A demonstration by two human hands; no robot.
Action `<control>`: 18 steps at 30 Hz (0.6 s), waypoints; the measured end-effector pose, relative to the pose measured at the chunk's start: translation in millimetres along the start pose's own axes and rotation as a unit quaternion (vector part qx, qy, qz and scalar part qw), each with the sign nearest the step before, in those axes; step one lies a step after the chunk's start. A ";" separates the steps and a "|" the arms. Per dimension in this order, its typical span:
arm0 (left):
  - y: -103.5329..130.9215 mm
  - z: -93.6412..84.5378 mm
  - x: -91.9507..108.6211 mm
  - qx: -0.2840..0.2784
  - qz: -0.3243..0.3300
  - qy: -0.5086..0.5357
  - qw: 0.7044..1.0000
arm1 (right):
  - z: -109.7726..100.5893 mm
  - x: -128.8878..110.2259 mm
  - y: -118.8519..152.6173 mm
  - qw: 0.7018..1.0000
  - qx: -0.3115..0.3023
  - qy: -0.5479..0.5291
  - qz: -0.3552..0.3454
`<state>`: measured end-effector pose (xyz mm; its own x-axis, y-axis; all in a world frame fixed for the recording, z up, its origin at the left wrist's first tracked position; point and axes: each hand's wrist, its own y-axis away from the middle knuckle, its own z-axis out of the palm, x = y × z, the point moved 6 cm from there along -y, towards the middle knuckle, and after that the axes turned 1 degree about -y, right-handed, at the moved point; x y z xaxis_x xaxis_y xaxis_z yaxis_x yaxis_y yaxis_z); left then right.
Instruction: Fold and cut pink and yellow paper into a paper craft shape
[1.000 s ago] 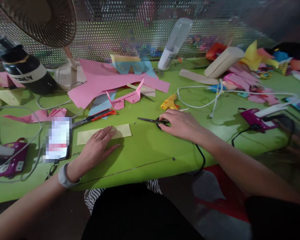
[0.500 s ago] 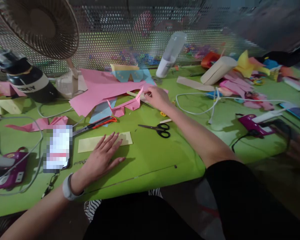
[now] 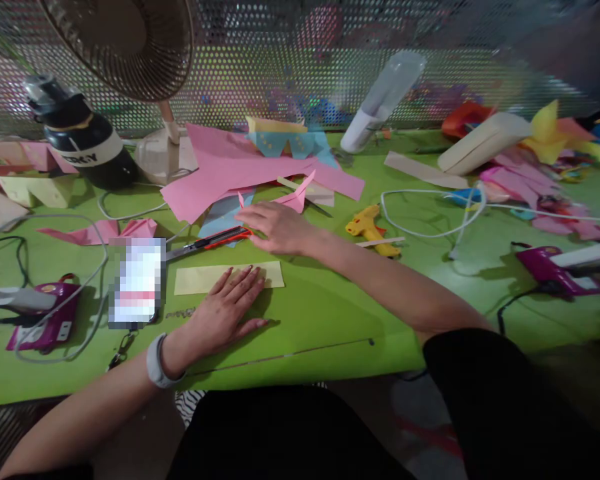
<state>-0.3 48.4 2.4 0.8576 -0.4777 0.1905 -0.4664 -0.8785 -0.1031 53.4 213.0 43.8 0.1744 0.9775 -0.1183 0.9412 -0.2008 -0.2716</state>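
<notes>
My left hand (image 3: 233,310) lies flat, fingers spread, with its fingertips on a pale yellow paper strip (image 3: 195,281). My right hand (image 3: 280,228) is stretched out over a folded pink paper piece (image 3: 303,195), hiding part of it. Its fingers are extended, and its thumb side is close to the handle end of a utility knife (image 3: 215,240); whether they touch I cannot tell. Blue paper (image 3: 220,217) lies behind the knife. A yellow glue gun (image 3: 367,227) rests to the right of my right forearm. No scissors show now; my right arm covers the spot where they lay.
A phone (image 3: 137,283) lies left of the strip, near a purple power strip (image 3: 55,317) with cables. Behind stand a fan (image 3: 125,40) and black bottle (image 3: 87,143). Large pink paper (image 3: 210,170) lies at the back; a second purple power strip (image 3: 550,267) is at right.
My right hand has come back toward me and left, from the folded pink paper's right end to near the knife, its fingers straightening. My left hand stays on the strip. The view has shifted slightly.
</notes>
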 end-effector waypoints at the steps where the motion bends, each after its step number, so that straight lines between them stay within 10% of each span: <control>1: -0.3 1.5 0.7 -0.012 -0.007 -0.002 1.000 | 9.4 -8.6 -9.9 0.999 -0.030 0.001 -0.014; 6: -0.3 6.4 4.8 -0.044 -0.022 -0.001 0.999 | 36.4 -27.0 -50.0 0.989 -0.149 0.015 0.008; 10: -0.1 7.4 5.2 -0.052 -0.025 0.000 0.998 | 18.2 -17.1 -48.4 0.985 -0.144 0.024 0.095; 18: -1.1 7.6 4.3 -0.024 -0.017 -0.007 1.000 | -34.0 9.7 98.1 0.957 -0.064 -0.092 0.266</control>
<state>5.5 47.3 -4.1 0.8761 -0.4479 0.1785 -0.4467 -0.8933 -0.0491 157.3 204.9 48.5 0.5959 0.7089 -0.3773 0.7633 -0.6460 -0.0081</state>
